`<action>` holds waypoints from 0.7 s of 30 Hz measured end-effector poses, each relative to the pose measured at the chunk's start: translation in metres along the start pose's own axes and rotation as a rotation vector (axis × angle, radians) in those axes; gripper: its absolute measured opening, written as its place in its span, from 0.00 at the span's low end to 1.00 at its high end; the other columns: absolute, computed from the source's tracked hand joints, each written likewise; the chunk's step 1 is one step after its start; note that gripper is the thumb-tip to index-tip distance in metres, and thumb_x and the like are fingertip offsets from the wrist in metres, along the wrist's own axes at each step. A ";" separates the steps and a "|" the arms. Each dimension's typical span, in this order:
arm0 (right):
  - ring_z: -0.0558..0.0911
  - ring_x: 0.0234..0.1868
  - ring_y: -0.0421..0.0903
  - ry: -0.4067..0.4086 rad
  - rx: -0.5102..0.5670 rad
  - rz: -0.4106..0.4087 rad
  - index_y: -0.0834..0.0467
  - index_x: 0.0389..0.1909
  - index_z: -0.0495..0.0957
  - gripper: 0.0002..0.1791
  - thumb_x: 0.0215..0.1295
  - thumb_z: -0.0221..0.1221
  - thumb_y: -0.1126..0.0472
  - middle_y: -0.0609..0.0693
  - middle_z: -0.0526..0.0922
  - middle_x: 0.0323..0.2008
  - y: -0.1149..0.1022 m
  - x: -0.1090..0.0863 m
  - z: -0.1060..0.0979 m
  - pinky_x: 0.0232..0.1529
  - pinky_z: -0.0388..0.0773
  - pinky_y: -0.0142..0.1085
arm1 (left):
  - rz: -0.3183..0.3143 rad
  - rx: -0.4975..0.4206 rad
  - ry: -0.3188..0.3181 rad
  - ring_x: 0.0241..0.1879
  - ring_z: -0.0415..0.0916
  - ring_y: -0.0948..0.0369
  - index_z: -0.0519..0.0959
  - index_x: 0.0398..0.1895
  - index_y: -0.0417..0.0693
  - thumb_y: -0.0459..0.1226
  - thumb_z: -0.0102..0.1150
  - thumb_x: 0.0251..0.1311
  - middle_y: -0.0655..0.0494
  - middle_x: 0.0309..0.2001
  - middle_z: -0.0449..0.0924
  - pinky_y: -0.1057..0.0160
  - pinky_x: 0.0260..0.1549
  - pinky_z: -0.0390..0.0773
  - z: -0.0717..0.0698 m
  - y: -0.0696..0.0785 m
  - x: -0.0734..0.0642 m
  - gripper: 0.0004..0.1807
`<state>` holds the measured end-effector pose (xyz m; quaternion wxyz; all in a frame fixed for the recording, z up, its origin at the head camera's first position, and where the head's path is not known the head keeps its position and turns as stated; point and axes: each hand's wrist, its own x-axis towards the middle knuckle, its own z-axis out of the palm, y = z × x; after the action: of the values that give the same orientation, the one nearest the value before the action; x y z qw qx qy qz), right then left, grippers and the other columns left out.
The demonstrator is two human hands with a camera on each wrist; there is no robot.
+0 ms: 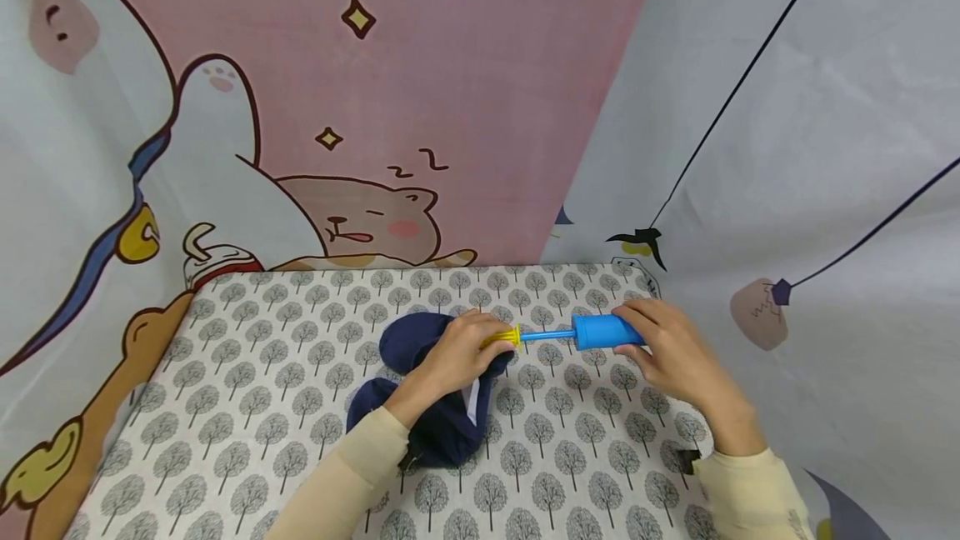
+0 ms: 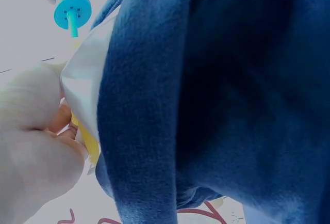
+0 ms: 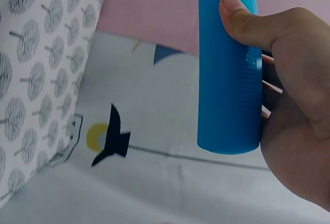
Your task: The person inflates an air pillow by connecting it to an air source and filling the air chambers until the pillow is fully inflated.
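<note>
in the head view, the printed backdrop (image 1: 465, 65) reads "z z" above a drawn sleeping bear (image 1: 382, 219), and the blue pump (image 1: 600, 332) lies in mid-frame above the tree-patterned table cloth (image 1: 585, 452), its long axis running almost level from left to right. its yellow handle (image 1: 514, 336) points left, the thin blue rod (image 1: 549, 335) shows between handle and barrel, and the barrel's far end points right. the left hand (image 1: 461, 348) is curled round the yellow handle, over a navy fabric item (image 1: 450, 436) with a white flap (image 1: 471, 401); whether hand and fabric touch there, i cannot tell. the right hand (image 1: 667, 348) grasps the far end of the barrel between thumb and fingers. in the left wrist view, the navy fabric fills the middle and right, with the white flap along its left edge beside the left hand, and a strip of the yellow handle showing at the fingers; the barrel sits at top left, its end face with small dark holes turned toward the camera and the rod pointing down. in the right wrist view, the barrel stands nearly upright, rounded end down, with the right thumb laid across its ribbed side and the fingers behind it.
</note>
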<state>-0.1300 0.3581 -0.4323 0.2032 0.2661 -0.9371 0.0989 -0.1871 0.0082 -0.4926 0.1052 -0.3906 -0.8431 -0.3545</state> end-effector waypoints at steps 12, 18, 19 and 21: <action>0.85 0.60 0.69 0.018 0.017 0.065 0.67 0.65 0.85 0.38 0.51 0.86 0.68 0.67 0.88 0.59 0.026 -0.021 -0.023 0.62 0.79 0.69 | 0.029 -0.025 0.015 0.47 0.91 0.55 0.94 0.56 0.46 0.40 0.72 0.76 0.51 0.51 0.96 0.54 0.54 0.89 -0.002 -0.005 -0.002 0.12; 0.86 0.58 0.68 0.021 -0.002 0.038 0.67 0.64 0.85 0.38 0.50 0.86 0.67 0.66 0.89 0.58 0.027 -0.022 -0.024 0.61 0.81 0.68 | 0.040 -0.042 0.031 0.48 0.91 0.53 0.94 0.55 0.44 0.39 0.73 0.75 0.50 0.50 0.97 0.52 0.56 0.89 -0.001 -0.005 -0.003 0.12; 0.86 0.58 0.69 0.019 -0.003 0.030 0.68 0.64 0.85 0.37 0.50 0.86 0.66 0.66 0.89 0.58 0.025 -0.021 -0.023 0.60 0.81 0.68 | 0.036 -0.046 0.031 0.48 0.91 0.53 0.94 0.55 0.44 0.38 0.73 0.75 0.50 0.51 0.97 0.52 0.56 0.89 -0.001 -0.005 -0.003 0.12; 0.86 0.58 0.69 0.010 -0.003 0.016 0.68 0.64 0.85 0.37 0.51 0.86 0.65 0.67 0.89 0.58 0.020 -0.018 -0.020 0.60 0.81 0.68 | 0.027 -0.053 0.032 0.48 0.91 0.53 0.94 0.56 0.43 0.38 0.73 0.75 0.50 0.51 0.97 0.52 0.55 0.88 0.000 -0.005 -0.003 0.12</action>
<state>-0.1204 0.3895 -0.4241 0.2077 0.2577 -0.9383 0.1004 -0.1888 0.0037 -0.4966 0.1129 -0.3987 -0.8264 -0.3813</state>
